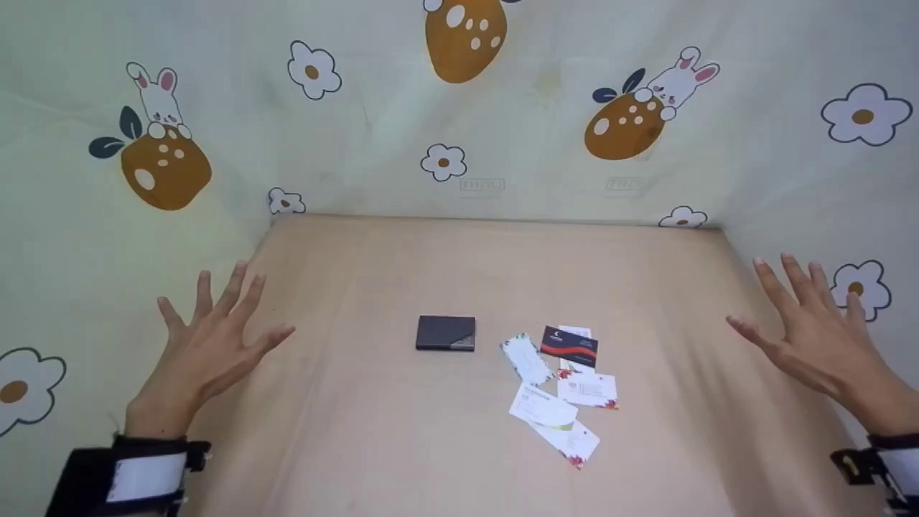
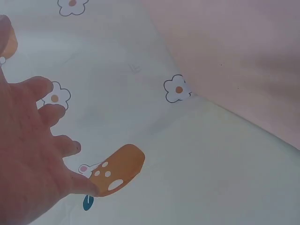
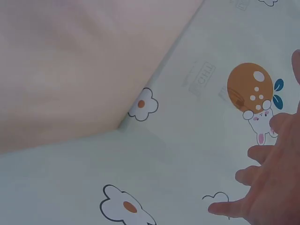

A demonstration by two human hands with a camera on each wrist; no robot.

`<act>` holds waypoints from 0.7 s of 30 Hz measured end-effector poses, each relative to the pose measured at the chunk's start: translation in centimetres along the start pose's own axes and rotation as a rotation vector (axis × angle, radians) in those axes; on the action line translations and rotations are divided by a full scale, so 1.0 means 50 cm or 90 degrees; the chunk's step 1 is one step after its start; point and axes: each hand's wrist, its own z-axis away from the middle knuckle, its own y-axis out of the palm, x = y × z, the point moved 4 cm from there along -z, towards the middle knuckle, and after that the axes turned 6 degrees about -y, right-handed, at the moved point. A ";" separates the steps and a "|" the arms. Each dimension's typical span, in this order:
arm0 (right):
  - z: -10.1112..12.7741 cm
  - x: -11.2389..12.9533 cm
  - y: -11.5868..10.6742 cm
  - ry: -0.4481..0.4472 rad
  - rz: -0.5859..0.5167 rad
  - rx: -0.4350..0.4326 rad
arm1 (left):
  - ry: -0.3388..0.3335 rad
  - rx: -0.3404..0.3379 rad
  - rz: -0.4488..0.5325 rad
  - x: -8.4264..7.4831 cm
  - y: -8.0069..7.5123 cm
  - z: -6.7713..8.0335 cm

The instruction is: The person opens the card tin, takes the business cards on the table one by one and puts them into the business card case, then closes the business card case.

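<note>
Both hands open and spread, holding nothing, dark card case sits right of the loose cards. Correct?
Not quite. The head view shows the dark card case left of the loose cards. The left hand and right hand are open, spread and holding nothing.

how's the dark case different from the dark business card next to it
The dark case is plain, thicker and lies alone, left of the pile; the dark business card is flat, bears a red and white stripe and overlaps white cards. Both lie on the tan table, untouched by either hand.
</note>
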 end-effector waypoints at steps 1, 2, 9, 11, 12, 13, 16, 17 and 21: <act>-0.002 0.003 -0.002 0.002 0.002 -0.004 | -0.001 0.000 0.003 0.000 -0.001 0.000; -0.004 0.006 -0.003 0.003 0.005 -0.010 | -0.001 -0.002 0.006 -0.001 -0.001 0.001; -0.011 0.034 -0.008 -0.003 0.012 -0.030 | 0.003 0.000 0.022 -0.009 0.000 0.006; -0.014 0.043 -0.008 -0.009 0.013 -0.031 | 0.006 0.001 0.020 -0.012 0.004 0.007; -0.016 0.048 -0.009 -0.012 0.016 -0.032 | 0.007 0.003 0.020 -0.014 0.006 0.007; -0.017 0.053 -0.011 -0.015 0.020 -0.035 | 0.010 0.004 0.019 -0.017 0.006 0.006; -0.021 0.069 -0.014 -0.026 0.028 -0.045 | 0.017 0.004 0.016 -0.024 0.008 0.004; -0.022 0.075 -0.016 -0.032 0.028 -0.047 | 0.019 0.002 0.016 -0.026 0.008 0.004; -0.028 0.104 -0.019 -0.057 0.014 -0.054 | 0.024 -0.014 0.010 -0.030 0.003 0.006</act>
